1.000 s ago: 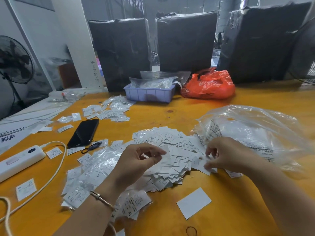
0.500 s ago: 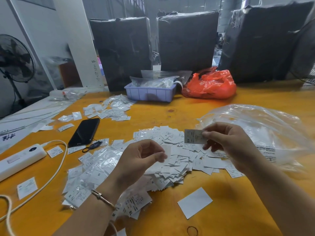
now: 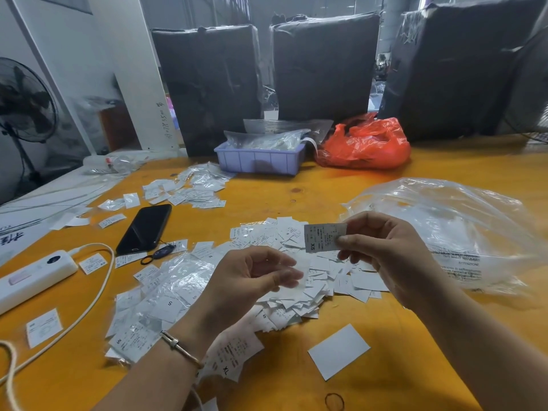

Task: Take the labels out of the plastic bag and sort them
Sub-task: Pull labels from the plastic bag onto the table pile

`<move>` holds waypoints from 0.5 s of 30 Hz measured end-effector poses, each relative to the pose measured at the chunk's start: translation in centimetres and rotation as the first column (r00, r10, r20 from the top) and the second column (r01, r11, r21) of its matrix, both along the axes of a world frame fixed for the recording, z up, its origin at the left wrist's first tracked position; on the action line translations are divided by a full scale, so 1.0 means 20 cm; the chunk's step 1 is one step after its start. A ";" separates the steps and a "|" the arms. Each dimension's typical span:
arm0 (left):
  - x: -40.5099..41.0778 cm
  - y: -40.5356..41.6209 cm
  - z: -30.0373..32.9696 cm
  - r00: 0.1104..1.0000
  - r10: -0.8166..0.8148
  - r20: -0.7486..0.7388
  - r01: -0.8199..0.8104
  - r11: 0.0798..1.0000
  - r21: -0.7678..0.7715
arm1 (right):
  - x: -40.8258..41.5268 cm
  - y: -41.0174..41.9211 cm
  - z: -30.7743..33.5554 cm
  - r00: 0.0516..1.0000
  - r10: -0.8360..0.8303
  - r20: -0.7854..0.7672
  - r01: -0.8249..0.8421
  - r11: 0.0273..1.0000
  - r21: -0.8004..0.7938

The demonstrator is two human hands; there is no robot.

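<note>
I see the right hand up over the heap of labels on the yellow bench, thumb and fingers pinching one label marked XS, print facing me. The left hand hovers just beside it, fingers loosely curled around nothing. The clear plastic bag lies slumped on the bench to the right, touching the heap's edge.

Right hand pinches an XS label above the label pile.
</note>
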State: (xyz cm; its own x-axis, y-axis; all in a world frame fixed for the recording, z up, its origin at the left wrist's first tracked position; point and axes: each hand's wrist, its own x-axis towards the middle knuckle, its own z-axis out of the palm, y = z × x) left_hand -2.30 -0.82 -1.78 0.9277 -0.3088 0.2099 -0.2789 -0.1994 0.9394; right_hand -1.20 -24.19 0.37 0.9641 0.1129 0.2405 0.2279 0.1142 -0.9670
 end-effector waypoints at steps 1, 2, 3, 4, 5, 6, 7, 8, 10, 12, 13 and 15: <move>0.00 0.00 0.00 1.000 -0.003 -0.002 0.003 1.000 -0.002 | -0.01 0.00 0.00 0.998 -0.033 0.048 0.032 0.999 0.018; 0.00 0.00 0.00 1.000 -0.006 -0.004 0.006 1.000 -0.005 | -0.01 0.01 0.00 0.991 -0.070 0.111 0.067 0.997 0.029; -0.01 0.00 0.00 1.000 -0.008 -0.004 0.008 1.000 -0.007 | -0.03 0.01 0.01 0.979 -0.100 0.177 0.095 0.995 0.037; -0.01 0.00 0.00 1.000 -0.010 -0.002 0.010 1.000 -0.010 | -0.04 0.02 0.01 0.966 -0.114 0.234 0.107 0.993 0.043; -0.01 0.00 0.00 1.000 -0.011 0.002 0.011 1.000 -0.011 | -0.05 0.03 0.02 0.954 -0.112 0.277 0.103 0.994 0.046; -0.01 0.00 0.01 1.000 -0.011 0.004 0.011 1.000 -0.012 | -0.06 0.04 0.02 0.944 -0.102 0.313 0.094 0.995 0.038; -0.01 0.00 0.01 1.000 -0.010 0.004 0.011 1.000 -0.015 | -0.08 0.04 0.03 0.934 -0.091 0.345 0.091 0.996 0.014; -0.01 0.00 0.01 1.000 -0.011 0.005 0.011 1.000 -0.018 | -0.09 0.05 0.03 0.923 -0.084 0.376 0.101 0.995 -0.025; -0.01 0.00 0.01 1.000 -0.013 0.007 0.013 1.000 -0.018 | -0.11 0.06 0.04 0.895 -0.087 0.438 0.154 0.981 -0.120; -0.01 0.00 0.01 1.000 -0.015 0.008 0.015 1.000 -0.019 | -0.11 0.07 0.04 0.866 -0.102 0.490 0.216 0.959 -0.182; -0.01 0.00 0.01 1.000 -0.016 0.008 0.016 1.000 -0.019 | -0.11 0.07 0.04 0.856 -0.107 0.505 0.236 0.951 -0.199; -0.01 0.00 0.00 1.000 -0.017 0.008 0.017 1.000 -0.018 | -0.11 0.07 0.04 0.846 -0.112 0.521 0.258 0.941 -0.218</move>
State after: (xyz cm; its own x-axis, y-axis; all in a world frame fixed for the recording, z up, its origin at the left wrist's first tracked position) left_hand -2.44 -0.88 -1.70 0.9205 -0.3210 0.2227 -0.2895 -0.1775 0.9406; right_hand -3.48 -22.84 1.11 0.7332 0.0755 0.6758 0.6727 -0.2268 -0.7044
